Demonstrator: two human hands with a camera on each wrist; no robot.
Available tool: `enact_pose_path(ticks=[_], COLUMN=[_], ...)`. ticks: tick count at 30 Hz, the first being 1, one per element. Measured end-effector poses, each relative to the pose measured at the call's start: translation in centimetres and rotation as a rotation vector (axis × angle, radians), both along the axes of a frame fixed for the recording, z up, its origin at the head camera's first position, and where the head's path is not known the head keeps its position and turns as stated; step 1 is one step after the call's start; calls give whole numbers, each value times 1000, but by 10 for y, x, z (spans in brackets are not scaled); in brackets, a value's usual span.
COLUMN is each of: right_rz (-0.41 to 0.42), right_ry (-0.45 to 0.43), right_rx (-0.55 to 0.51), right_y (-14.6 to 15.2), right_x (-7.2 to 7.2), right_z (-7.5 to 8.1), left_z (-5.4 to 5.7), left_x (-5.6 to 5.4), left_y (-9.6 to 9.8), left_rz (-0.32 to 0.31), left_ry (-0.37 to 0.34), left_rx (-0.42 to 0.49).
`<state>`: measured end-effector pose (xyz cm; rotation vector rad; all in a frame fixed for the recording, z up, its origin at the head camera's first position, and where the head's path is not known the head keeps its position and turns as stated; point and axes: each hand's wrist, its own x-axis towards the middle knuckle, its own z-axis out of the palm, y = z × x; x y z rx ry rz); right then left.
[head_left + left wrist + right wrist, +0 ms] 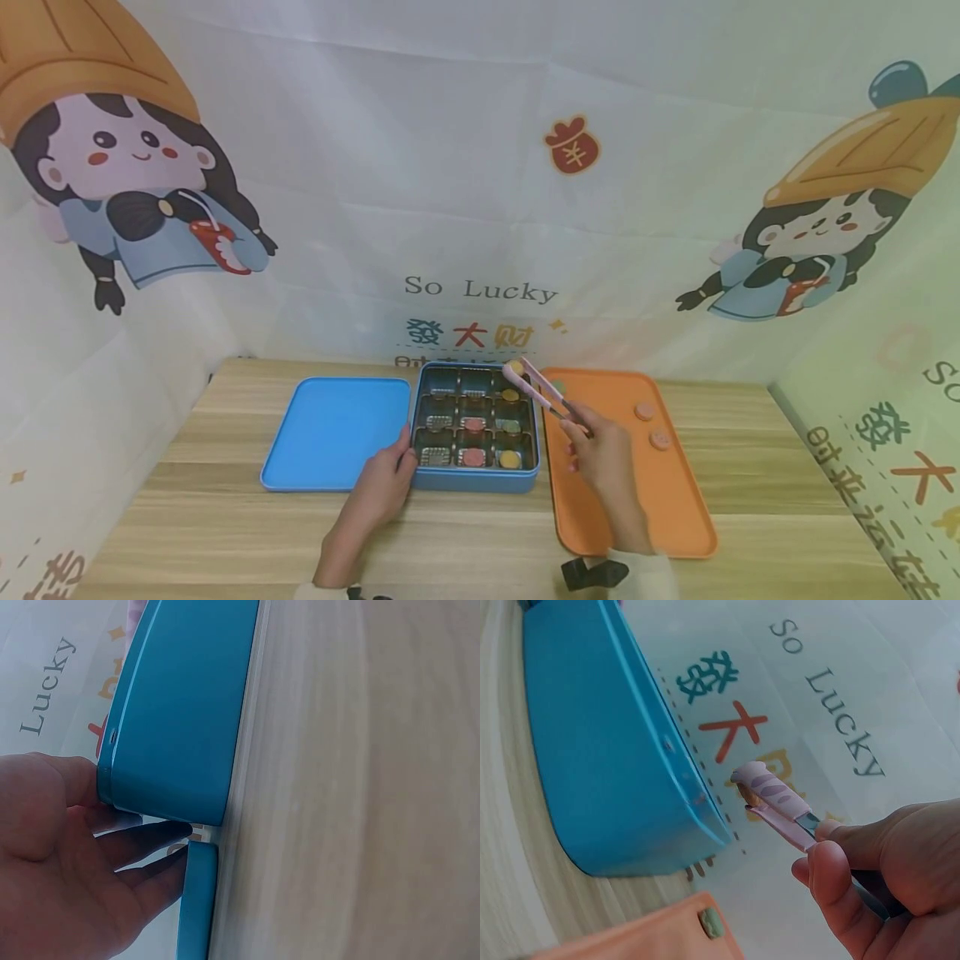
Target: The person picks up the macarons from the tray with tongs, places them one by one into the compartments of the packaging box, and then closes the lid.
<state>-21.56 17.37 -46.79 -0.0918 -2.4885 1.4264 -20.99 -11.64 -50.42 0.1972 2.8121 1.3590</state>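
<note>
With fingers curled, the right hand [604, 457] holds pink tongs [534, 392] pinching a yellow disc [516, 367] above the blue box's [480, 481] far right corner, while the left hand [384, 483] grips its left edge, apparently steadying it near the counter's [757, 475] far edge.

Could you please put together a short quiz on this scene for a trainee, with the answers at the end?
1. Which hand holds the tongs?
2. True or false: the lid is on the box.
3. What colour is the piece in the tongs: (a) green, (b) yellow or (c) pink?

Key:
1. The right hand.
2. False; the lid lies beside the box.
3. (b) yellow.
</note>
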Motion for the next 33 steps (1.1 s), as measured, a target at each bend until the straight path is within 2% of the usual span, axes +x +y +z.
enact_pose_path(ticks=[12,21,33], right_rz=[79,68,79], right_ry=[24,-14,-21], right_rx=[13,20,56], right_y=[-20,-26,-27], right_x=[-1,1,0], right_z=[-7,-8,-10], left_z=[-1,-2,-1], left_x=[0,0,-1], left_y=[-1,-1,-2], left_rz=[6,8,-6], left_ry=[-11,-9,-1], left_rx=[0,-5,-6])
